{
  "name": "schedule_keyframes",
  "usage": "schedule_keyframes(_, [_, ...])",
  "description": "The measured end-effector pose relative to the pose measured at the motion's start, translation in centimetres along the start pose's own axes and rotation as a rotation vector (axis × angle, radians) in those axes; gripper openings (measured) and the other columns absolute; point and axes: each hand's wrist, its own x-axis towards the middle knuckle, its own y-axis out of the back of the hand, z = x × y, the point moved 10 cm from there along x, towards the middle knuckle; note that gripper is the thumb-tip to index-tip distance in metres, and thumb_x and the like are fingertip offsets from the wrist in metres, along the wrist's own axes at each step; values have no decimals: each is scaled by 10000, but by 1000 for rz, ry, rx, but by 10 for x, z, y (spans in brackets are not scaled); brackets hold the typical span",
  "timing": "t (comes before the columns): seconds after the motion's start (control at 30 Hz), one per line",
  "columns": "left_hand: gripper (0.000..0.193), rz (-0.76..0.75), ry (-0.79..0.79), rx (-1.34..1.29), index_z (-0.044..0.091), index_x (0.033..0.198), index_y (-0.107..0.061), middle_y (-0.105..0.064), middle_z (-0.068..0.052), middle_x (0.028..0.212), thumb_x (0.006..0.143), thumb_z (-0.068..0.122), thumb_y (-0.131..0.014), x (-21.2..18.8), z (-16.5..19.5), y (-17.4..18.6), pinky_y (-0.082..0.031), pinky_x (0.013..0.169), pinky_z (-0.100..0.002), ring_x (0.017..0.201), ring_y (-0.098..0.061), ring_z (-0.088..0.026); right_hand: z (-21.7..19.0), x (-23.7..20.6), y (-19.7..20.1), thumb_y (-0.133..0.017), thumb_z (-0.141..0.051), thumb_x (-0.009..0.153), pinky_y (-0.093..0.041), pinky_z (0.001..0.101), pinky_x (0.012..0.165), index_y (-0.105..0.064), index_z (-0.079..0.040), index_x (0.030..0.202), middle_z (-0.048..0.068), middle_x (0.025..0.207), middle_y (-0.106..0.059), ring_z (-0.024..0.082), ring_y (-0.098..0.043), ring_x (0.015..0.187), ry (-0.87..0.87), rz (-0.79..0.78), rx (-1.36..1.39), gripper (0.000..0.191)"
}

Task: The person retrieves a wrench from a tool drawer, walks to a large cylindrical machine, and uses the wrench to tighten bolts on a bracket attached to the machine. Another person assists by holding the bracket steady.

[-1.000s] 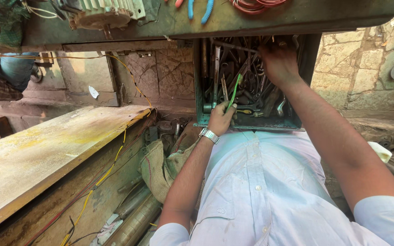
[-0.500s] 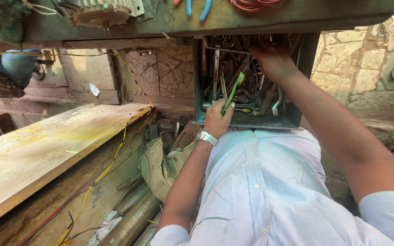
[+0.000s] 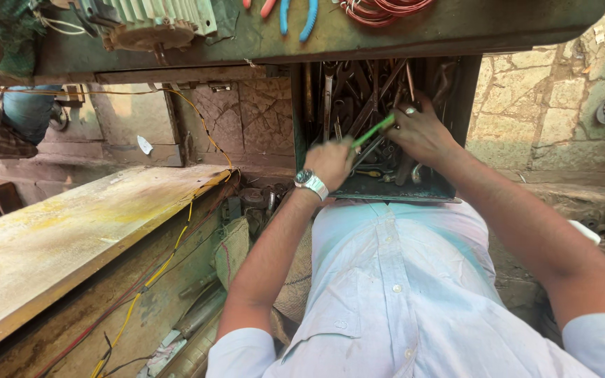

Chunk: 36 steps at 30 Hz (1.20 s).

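The drawer (image 3: 449,126) is dark, matt metal, worn and grimy, and the spanners (image 3: 358,105) heaped in it are dull grey steel. The left hand (image 3: 329,162) grips a tool with a glossy green plastic handle (image 3: 372,131); its wrist carries a shiny metal watch (image 3: 311,183). The right hand (image 3: 420,133) wears a bright metal ring. The shirt (image 3: 393,280) is smooth pale cloth. At left, the plank (image 3: 57,238) is rough, stained wood. The wall (image 3: 540,112) is coarse stone.
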Motion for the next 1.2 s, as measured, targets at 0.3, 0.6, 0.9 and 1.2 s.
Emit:
schedule_keyframes(0.3, [329,-14,159,-559,25,976,-663,-700,-189,707,961,353,-633,-37,-3,-30,-529,603,-515,635,-710,-373,3,-12,20,-671,-47,879,-286,633,1231,-691,-194,1290,39,1393,-619,257,-546,1367,-125,206,1,437])
schedule_keyframes(0.6, [379,160,34,-459,39,1203,-717,-716,-241,818,927,298,-702,-101,11,-1,-550,685,-510,759,-698,-417,24,-40,44,-653,-22,935,-370,558,1215,-546,-48,1538,208,1529,-498,382,-498,1413,-250,327,216,613])
schedule_keyframes(0.9, [447,343,148,-447,20,1302,-662,-734,-209,785,946,290,-678,-136,-23,22,-547,583,-457,613,-713,-330,49,-33,6,-658,-121,1024,-350,575,1195,-480,-42,1539,196,1472,-534,410,-531,1370,-432,294,110,551])
schedule_keyframes(1.2, [383,195,241,-522,22,1260,-672,-699,-227,729,982,281,-619,-133,-21,-15,-551,591,-460,602,-710,-358,69,-14,-5,-548,-103,1058,-295,551,1269,-356,65,1625,310,1587,-450,443,-412,1516,-273,270,84,622])
